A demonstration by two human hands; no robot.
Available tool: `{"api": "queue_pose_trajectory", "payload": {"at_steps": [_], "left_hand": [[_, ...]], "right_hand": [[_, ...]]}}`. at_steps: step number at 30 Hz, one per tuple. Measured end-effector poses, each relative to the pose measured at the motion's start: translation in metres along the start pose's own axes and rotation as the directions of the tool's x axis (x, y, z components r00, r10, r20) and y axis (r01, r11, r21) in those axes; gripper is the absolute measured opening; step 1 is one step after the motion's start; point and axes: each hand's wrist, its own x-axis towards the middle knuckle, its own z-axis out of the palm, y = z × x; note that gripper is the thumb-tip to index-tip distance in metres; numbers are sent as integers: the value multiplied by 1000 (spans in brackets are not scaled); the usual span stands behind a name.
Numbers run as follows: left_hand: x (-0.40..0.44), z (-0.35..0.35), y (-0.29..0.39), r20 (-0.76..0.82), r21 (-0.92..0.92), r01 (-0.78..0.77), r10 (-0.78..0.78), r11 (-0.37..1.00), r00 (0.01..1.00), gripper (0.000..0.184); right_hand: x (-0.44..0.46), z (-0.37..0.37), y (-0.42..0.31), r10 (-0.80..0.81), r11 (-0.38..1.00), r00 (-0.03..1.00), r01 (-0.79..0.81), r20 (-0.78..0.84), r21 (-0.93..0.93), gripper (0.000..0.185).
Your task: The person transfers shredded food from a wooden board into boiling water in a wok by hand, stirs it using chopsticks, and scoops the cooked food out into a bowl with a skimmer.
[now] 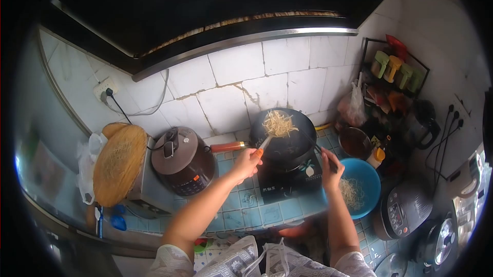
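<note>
A dark wok (285,149) stands on a black cooktop (280,189), its wooden handle (226,147) pointing left. My left hand (248,165) is closed round the orange handle of a utensil (264,144), whose head is hidden under a heap of pale bean sprouts (279,124) over the far part of the wok. In my right hand (332,168) is a thin dark utensil (318,148) that reaches over the wok's right side. Below that hand, a blue basin (371,187) holds more pale sprouts (352,194).
A dark electric cooker (183,161) and a round wooden board (119,165) stand left. At right are a bowl (355,142), a capped bottle (376,157), a rice cooker (404,207) and a spice rack (394,68). A range hood (246,33) hangs above.
</note>
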Motion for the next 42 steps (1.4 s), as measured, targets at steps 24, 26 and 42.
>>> {"api": "queue_pose_trajectory", "payload": {"at_steps": [24,26,42], "left_hand": [[11,-12,-6,29,-5,36,-36,999,999,24],[11,-12,-8,36,-19,36,-36,999,999,20],[-25,94,-14,324,-172,-52,106,984,940,43]], "right_hand": [[-73,-3,-6,198,980,973,-198,-122,11,13],[-75,-6,-6,213,977,968,-210,-131,38,14],[-134,-145,10,409,905,642,-195,-648,378,26]]}}
